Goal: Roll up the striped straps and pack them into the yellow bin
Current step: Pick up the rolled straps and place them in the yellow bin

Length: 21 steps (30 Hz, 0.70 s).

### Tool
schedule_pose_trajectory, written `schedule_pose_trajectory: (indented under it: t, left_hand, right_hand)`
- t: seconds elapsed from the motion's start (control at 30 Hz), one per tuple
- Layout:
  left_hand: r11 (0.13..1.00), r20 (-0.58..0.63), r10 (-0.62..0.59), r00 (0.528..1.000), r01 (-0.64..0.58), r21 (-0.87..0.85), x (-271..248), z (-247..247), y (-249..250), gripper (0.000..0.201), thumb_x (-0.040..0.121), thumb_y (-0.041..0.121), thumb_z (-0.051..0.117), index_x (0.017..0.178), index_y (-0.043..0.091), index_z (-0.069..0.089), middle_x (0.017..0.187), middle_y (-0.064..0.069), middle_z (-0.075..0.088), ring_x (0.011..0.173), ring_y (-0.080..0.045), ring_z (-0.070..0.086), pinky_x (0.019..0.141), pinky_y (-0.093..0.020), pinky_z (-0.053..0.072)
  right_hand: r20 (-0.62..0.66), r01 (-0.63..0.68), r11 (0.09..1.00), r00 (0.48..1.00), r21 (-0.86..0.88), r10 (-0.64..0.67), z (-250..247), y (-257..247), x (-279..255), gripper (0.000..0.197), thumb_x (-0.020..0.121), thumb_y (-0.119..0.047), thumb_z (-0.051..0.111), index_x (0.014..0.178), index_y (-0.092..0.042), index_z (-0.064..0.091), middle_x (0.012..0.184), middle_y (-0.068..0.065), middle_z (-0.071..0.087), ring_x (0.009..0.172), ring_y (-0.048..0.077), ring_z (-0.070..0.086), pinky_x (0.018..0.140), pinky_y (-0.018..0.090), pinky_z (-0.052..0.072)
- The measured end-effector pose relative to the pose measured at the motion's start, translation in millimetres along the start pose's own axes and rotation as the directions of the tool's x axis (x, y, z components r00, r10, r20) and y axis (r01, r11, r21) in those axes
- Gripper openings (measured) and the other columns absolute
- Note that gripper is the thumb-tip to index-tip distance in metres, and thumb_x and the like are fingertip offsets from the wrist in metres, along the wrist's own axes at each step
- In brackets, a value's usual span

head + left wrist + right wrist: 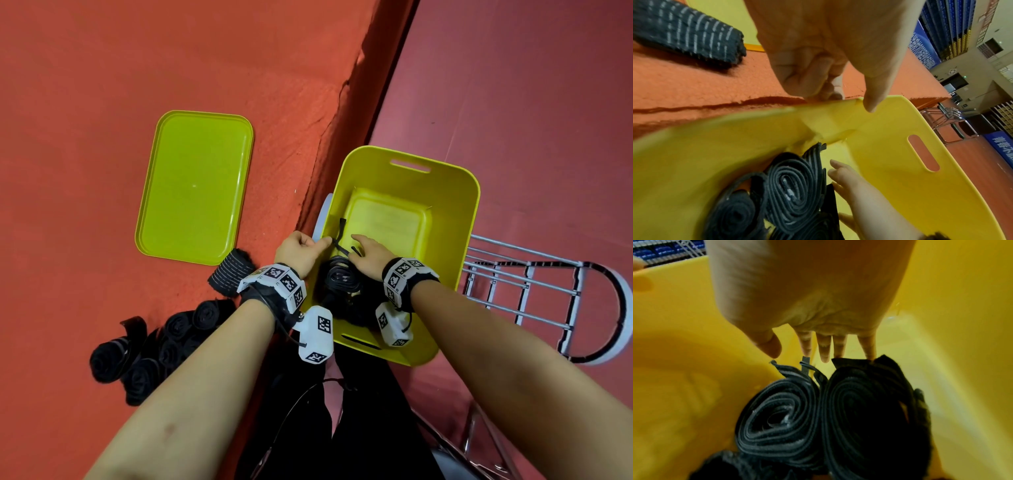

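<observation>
The yellow bin stands on the darker floor beside the red mat. Several rolled dark straps with grey stripes stand on end in its near part, seen close as coils. My left hand grips the bin's left rim, fingers curled outside and thumb inside. My right hand reaches into the bin with straight fingers; their tips touch the tops of the rolls and a loose strap end. More rolled straps lie on the mat at my left, one nearer the bin.
The bin's yellow lid lies flat on the red mat to the left. The mat's raised edge runs along the bin's left side. A metal wire frame stands right of the bin. My dark trouser legs are below.
</observation>
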<state>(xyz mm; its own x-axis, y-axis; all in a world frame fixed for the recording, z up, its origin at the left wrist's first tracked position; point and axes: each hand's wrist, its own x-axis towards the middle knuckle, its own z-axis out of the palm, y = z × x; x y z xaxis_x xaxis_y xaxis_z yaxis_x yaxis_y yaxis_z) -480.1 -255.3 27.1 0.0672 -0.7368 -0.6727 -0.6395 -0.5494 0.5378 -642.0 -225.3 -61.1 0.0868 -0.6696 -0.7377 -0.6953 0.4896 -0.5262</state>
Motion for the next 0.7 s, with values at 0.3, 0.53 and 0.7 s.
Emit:
schedule_pose_trajectory:
  t: [0.3, 0.53, 0.7]
  left_hand:
    - [0.948, -0.007, -0.189, 0.982, 0.181, -0.263, -6, -35, -8, 0.037, 0.091, 0.041, 0.055, 0.066, 0.014, 0.046, 0.056, -0.001, 0.048, 0.042, -0.016, 0.043, 0.047, -0.025, 0.037]
    - [0.842, -0.008, -0.349, 0.937, 0.310, -0.442, -13, -84, -54, 0.036, 0.091, 0.024, 0.052, 0.058, 0.011, 0.048, 0.032, 0.004, 0.045, 0.024, -0.010, 0.037, 0.041, -0.019, 0.033]
    - [0.754, -0.082, -0.476, 0.876, 0.358, -0.551, -19, -127, -101, 0.035, 0.090, 0.013, 0.050, 0.055, 0.009, 0.047, 0.028, 0.003, 0.043, 0.028, -0.014, 0.040, 0.047, -0.023, 0.033]
  right_hand:
    - [-0.181, -0.080, 0.977, 0.976, 0.195, 0.117, -33, -19, -24, 0.038, 0.097, -0.023, 0.039, 0.134, -0.017, 0.047, 0.112, 0.008, 0.062, 0.093, 0.027, 0.062, 0.074, 0.029, 0.047]
    - [-0.505, 0.302, 0.922, 0.851, 0.241, -0.146, -48, -91, -56, 0.011, 0.090, -0.017, 0.053, 0.084, -0.010, 0.059, 0.071, 0.003, 0.061, 0.065, 0.024, 0.060, 0.069, 0.036, 0.049]
    - [-0.518, 0.465, 0.877, 0.783, 0.120, -0.344, -36, -172, -71, 0.013, 0.091, -0.018, 0.053, 0.080, -0.013, 0.055, 0.059, -0.003, 0.052, 0.057, 0.014, 0.051, 0.064, 0.030, 0.043]
